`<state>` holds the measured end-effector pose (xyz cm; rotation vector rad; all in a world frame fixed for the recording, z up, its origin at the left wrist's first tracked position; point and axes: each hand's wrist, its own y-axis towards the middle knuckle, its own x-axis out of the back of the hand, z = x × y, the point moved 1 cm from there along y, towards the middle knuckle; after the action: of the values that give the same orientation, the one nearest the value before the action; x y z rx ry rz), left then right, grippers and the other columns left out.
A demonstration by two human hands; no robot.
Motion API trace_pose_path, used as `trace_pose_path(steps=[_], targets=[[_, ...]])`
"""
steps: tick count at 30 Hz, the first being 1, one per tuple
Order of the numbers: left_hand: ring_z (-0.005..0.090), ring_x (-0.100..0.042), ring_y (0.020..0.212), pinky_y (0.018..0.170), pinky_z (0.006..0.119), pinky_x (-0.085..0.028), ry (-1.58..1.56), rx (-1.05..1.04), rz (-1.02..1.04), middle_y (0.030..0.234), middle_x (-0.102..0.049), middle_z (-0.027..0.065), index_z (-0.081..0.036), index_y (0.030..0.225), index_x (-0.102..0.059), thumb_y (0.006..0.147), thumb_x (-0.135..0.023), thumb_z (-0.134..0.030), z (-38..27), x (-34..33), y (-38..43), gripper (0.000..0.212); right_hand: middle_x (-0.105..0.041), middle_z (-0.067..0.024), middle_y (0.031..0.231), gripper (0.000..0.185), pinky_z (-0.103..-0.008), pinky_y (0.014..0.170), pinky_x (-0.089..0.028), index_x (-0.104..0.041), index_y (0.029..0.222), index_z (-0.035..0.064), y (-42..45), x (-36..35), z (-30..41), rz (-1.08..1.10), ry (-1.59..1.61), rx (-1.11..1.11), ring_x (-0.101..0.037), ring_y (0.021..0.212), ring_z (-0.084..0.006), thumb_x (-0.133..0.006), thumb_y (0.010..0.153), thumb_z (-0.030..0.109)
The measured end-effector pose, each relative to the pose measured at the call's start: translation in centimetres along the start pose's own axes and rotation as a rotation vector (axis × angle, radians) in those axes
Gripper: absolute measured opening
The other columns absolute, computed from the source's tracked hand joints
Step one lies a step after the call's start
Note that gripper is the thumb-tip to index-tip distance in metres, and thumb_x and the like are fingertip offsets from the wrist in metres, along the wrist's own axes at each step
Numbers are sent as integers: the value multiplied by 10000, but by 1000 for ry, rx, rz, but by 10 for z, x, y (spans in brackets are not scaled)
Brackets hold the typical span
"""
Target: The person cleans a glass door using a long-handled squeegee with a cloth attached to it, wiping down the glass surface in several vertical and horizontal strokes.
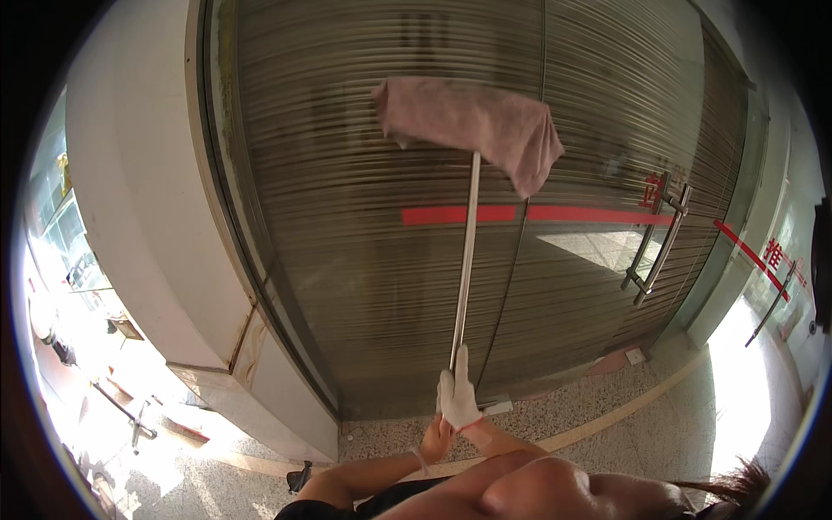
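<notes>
A metal pole (469, 260) rises in front of me, with a pink cloth (465, 117) draped over its head. The cloth lies against a glass panel (390, 292), spreading to the seam with the neighbouring pane, and one corner hangs down at the right. My right hand (460, 400), in a white knitted glove with a red cuff, grips the lower pole, one finger stretched along it. Just below, my left hand (437, 439) appears closed around the pole's lower end, which is mostly hidden. The left wrist wears a pale band.
Behind the glass hang horizontal blinds. A red stripe (585, 214) crosses the panes. To the right are a door's metal pull handle (663, 247) and red characters. A white pillar (149, 227) stands at left. Beyond it, an object resembling a scooter (65, 351) is in glare. Speckled flooring (390, 435) lies below.
</notes>
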<state>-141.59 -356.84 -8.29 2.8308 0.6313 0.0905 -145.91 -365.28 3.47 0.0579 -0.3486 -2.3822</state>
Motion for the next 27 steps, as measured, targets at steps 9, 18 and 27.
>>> trace_pose_path(steps=[9, 18, 27], targets=[[106, -383, 446, 399, 271, -330, -373, 17, 134, 636, -427, 9, -100, 912, -422, 1004, -345, -464, -309, -19, 202, 383, -417, -22, 680, 633, -279, 548, -404, -48, 1522, 144, 181, 64, 294, -138, -231, 431, -388, 556, -115, -360, 973, 186], [108, -385, 528, 456, 270, -343, -223, -353, -1, 697, -442, 21, -46, 974, -451, 1003, -398, -329, -520, -4, 244, 290, -472, -59, 592, 613, -339, 503, -438, -96, 1514, 145, 226, 48, 500, -135, -339, 622, -449, 488, -178, -331, 952, 208], [70, -305, 499, 427, 242, -269, -113, -508, -144, 666, -444, -7, -44, 861, -480, 992, -441, -322, -553, 106, 226, 311, -578, -99, 729, 579, -341, 557, -484, -252, 1482, 148, 264, -45, 536, -86, -306, 666, -557, 610, -191, -412, 926, 129]])
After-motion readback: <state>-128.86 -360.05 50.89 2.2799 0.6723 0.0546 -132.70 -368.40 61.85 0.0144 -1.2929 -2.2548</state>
